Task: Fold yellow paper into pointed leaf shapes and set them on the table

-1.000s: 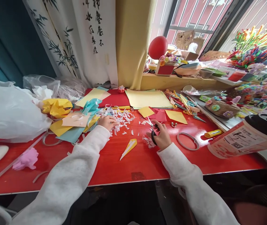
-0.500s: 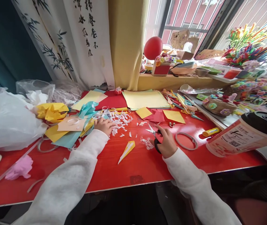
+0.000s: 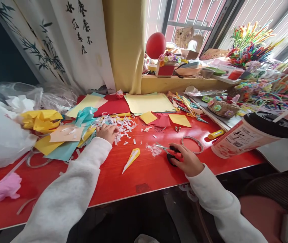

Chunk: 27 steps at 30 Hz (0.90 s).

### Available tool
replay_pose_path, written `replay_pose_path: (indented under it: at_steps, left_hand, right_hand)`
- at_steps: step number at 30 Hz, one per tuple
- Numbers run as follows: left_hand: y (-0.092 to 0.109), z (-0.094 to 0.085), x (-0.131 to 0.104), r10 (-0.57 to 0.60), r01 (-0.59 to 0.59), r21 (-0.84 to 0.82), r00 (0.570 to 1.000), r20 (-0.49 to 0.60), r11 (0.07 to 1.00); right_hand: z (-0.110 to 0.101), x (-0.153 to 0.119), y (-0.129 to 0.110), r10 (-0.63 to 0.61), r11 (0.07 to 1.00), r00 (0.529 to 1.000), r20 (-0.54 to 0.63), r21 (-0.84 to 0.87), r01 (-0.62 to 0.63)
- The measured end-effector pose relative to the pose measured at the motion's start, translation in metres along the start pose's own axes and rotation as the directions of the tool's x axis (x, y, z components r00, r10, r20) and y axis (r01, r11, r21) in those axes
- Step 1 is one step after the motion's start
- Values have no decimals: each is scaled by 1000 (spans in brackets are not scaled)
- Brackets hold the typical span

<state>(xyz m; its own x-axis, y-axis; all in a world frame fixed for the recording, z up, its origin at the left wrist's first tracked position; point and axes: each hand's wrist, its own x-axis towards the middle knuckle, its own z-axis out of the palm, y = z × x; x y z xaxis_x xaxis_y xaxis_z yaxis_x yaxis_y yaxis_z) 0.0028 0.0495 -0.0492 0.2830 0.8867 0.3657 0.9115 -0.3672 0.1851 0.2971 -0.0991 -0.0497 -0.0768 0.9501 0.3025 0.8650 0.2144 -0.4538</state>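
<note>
My right hand (image 3: 188,160) holds a pair of scissors (image 3: 164,148) with black handles, low over the red table. The blades point left, at a small patch of fine white shreds (image 3: 154,150). My left hand (image 3: 107,132) rests at the near edge of a heap of white paper strips (image 3: 126,127), fingers loosely bent; their tips are partly hidden. Between the hands lies a narrow folded yellow paper (image 3: 131,160) with a white stripe, flat and untouched. Two yellow squares (image 3: 179,120) and red paper pieces (image 3: 160,120) lie beyond it.
Right of the scissors are a ring-shaped band (image 3: 200,147), a yellow glue stick (image 3: 216,134) and a tilted drink cup (image 3: 245,138). Coloured papers (image 3: 66,148) and a white plastic bag (image 3: 2,135) crowd the left. Paper sheets (image 3: 150,102) lie at the back.
My right hand has moved right and nearer the table's front edge, bringing the scissors down by the fine shreds. My left hand stays at the strips, its fingers more bent. The view has shifted right.
</note>
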Motion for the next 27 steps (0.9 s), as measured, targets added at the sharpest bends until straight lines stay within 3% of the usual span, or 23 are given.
replay_pose_path:
  at_steps: [5,8,11,13,17,20,23,25,27]
  left_hand:
    - [4,-5,-1,-25,25,-8,1000,-9,1000]
    - [2,-5,-2,0,2,17,996,-90,1000]
    - [-4,-4,-1,-13,15,11,983,-185,1000]
    - [-7,-4,0,-59,62,2,961,-272,998]
    - [-10,-8,2,-170,167,-46,876,-451,985]
    - [-10,-13,1,-216,202,-81,857,-469,976]
    - [-9,-16,-2,-200,178,-92,879,-433,980]
    - [-7,-19,-3,-185,172,-71,879,-440,983]
    - [-4,-23,-4,-178,199,-11,850,-496,980]
  right_hand:
    - [6,-7,1,30,997,1000,-5,-70,-30]
    - [9,-6,6,59,996,998,-29,-59,-61]
    - [10,-5,7,66,985,996,-54,-153,-74]
    - [9,-5,4,69,964,996,-59,-254,-82]
    - [5,-7,1,12,942,999,-42,-335,-25]
    - [-3,-7,16,-46,949,989,-138,-314,0]
    - [-15,-6,45,12,943,963,-268,-317,-100]
    - [-23,-6,64,116,913,979,-166,-371,-171]
    - [-28,-6,73,205,897,973,-103,-378,-229]
